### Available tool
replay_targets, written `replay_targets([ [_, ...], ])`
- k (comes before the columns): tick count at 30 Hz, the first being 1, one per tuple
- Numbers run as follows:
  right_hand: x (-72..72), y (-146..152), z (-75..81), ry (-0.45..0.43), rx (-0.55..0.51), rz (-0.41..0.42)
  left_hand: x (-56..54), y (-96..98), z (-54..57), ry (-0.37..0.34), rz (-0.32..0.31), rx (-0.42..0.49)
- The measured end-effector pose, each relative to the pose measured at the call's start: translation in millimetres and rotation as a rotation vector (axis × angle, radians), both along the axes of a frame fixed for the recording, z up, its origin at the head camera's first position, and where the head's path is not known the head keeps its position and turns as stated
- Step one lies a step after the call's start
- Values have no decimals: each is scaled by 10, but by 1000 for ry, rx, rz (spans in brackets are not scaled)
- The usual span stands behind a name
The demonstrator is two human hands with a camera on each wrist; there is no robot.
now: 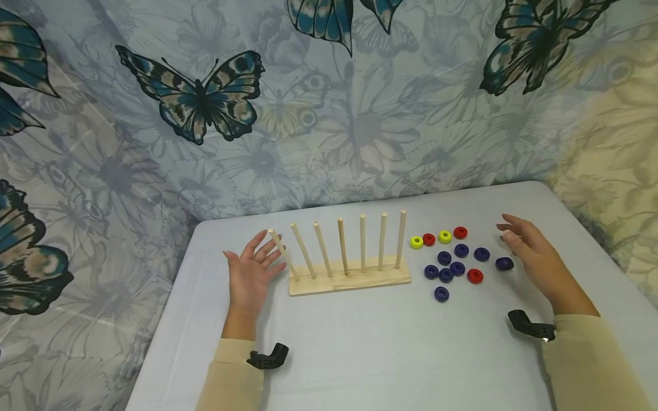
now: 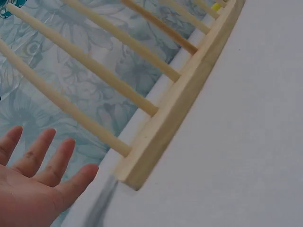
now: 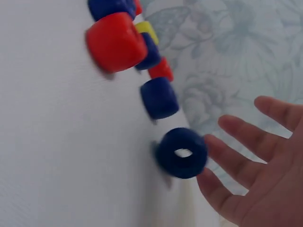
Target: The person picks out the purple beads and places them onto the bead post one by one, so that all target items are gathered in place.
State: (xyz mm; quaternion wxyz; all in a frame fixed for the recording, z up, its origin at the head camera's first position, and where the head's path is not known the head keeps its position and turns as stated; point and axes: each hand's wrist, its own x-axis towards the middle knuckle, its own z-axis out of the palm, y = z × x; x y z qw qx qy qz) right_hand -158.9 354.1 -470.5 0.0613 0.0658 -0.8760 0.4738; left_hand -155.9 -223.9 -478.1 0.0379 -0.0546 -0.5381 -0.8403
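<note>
A pale wooden rack (image 1: 349, 278), a flat base with a row of several upright pegs, stands on the table. At its left end my left hand (image 1: 250, 279) is held palm up with fingers spread. Those fingers partly overlap the leftmost peg (image 2: 71, 109), and nothing lies in the palm. Over on the right, my right hand (image 1: 534, 257) has loosely extended fingers and holds nothing. Nearest to it is a dark blue ring (image 1: 504, 264); in the right wrist view this ring (image 3: 182, 152) looks tilted, its hole showing, with the fingertips right at its edge.
Between rack and right hand lie several more dark blue rings (image 1: 445, 275), three red rings (image 1: 475, 276) and two yellow rings (image 1: 444, 237). A white cloth covers the table (image 1: 360, 354). Butterfly-patterned fabric (image 1: 329, 125) hangs along its back edge.
</note>
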Motion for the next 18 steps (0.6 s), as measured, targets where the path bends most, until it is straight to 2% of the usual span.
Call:
replay_targets([
  [5,6,-1,-213,19,-66,-131,4,121,-209,32,-1,30],
  [9,50,-3,-311,-20,-104,-201,-14,241,-283,51,-20,42],
  [13,48,-31,-347,-53,-83,-217,-33,321,-338,76,-40,3],
  [18,-19,-94,-394,-77,15,-185,-38,332,-418,68,29,-46],
])
